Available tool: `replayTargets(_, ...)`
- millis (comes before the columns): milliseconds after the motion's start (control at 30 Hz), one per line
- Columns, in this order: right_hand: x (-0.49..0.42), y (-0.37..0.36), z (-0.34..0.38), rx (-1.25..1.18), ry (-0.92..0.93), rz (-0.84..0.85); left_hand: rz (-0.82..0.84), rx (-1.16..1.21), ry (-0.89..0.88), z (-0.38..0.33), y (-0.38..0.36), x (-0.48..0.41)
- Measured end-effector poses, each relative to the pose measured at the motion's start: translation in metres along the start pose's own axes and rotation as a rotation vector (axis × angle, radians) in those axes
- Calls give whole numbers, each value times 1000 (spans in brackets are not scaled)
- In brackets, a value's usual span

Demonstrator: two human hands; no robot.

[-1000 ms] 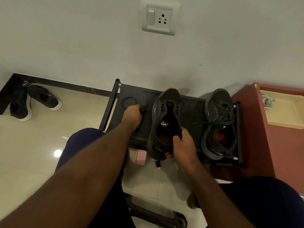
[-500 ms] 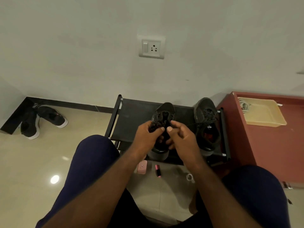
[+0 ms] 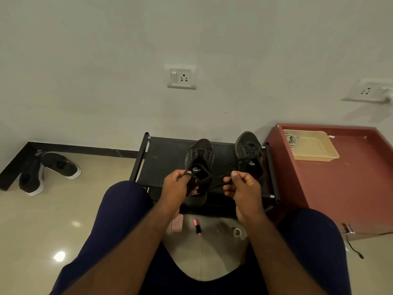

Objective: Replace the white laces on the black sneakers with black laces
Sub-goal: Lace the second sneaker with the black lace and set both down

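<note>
Two hands raised over the near edge of the black rack (image 3: 165, 158), one black lace (image 3: 209, 178) stretched between them. Left hand (image 3: 178, 184): fingers curled round one end of the lace, slack looped below the fist. Right hand (image 3: 242, 186): thumb and forefinger pinching the other end, remaining fingers curled. Lace position: above the heel opening of the middle sneaker (image 3: 200, 154); contact between lace and shoe not determinable. Middle sneaker: centre of the rack, toe toward the far edge. Right sneaker (image 3: 248, 150): at the right edge of the rack, toe toward the far edge, black lacing fitted, one loose end trailing to the left. Red cabinet (image 3: 340, 177): just beside the right edge of the rack, carrying a beige tray (image 3: 316, 149) with a pale coiled cord (image 3: 292, 139) in its far left corner. Floor (image 3: 63, 220) below the near edge of the rack: pink case (image 3: 177, 225), pink tube (image 3: 197, 226), small white ring (image 3: 236, 232). Floor at far left: pair of dark shoes (image 3: 60, 165) with white soles, well apart from the rack.
</note>
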State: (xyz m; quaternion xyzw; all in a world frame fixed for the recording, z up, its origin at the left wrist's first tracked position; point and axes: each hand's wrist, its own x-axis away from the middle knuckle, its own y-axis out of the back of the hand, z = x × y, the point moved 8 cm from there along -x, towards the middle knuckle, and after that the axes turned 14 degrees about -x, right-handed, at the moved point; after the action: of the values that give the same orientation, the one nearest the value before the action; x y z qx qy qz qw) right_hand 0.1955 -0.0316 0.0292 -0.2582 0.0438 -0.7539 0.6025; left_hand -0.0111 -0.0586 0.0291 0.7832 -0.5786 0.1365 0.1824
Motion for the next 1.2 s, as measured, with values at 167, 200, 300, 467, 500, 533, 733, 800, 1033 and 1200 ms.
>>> replayTargets(167,-2,17,9,-178,59,-141,-49,-141,-71,-10,11,-5)
replayTargets(200,-3,20,9,-204,72,-176,-68,-132,-71,-15,14,-8)
replayTargets(300,-2,37,10,-245,119,-284,-154,-42,-29,-31,36,-24)
replayTargets(467,0,58,22,-167,195,-353,-228,-203,-150,-73,63,-49)
replayTargets(500,0,48,26,-152,202,-293,-189,-275,-180,-80,56,-49)
replayTargets(533,0,34,31,-135,215,-220,-131,-332,-208,-86,46,-47)
replayTargets(733,4,-46,35,66,212,196,286,-261,-240,-100,-26,-13)
replayTargets(800,5,-59,25,90,112,293,349,-175,-226,-101,-37,-9)
replayTargets(1033,17,-80,10,-45,-181,454,282,28,-61,-95,-43,-21)
replayTargets(1200,23,-74,22,-110,-250,536,181,24,-35,-115,-39,-44)
